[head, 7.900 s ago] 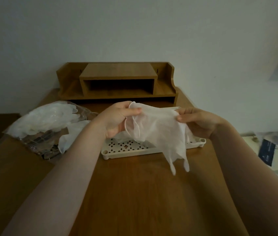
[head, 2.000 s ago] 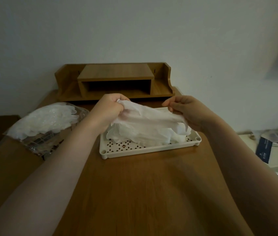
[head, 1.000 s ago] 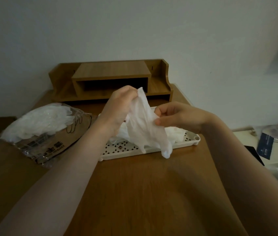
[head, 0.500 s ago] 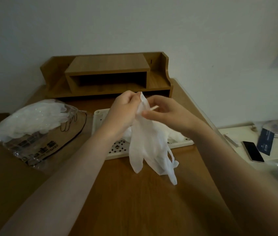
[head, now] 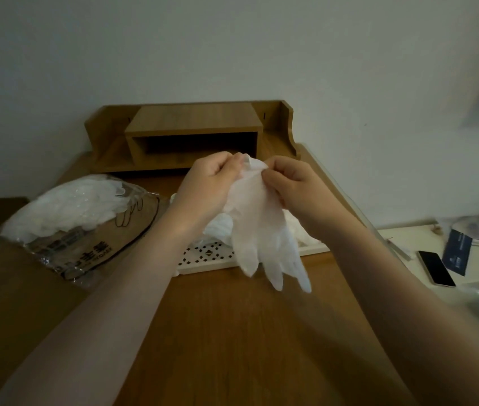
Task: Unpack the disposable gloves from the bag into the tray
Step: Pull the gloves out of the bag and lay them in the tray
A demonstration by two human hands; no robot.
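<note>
Bag of gloves lies left on surface. Left hand and right hand each pinch the cuff of one glove, its fingers dangling over tray; phone far right.

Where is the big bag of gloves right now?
The bag lies on the left side of the wooden desk in the head view, just left of the white tray and in front of the wooden shelf.
</note>
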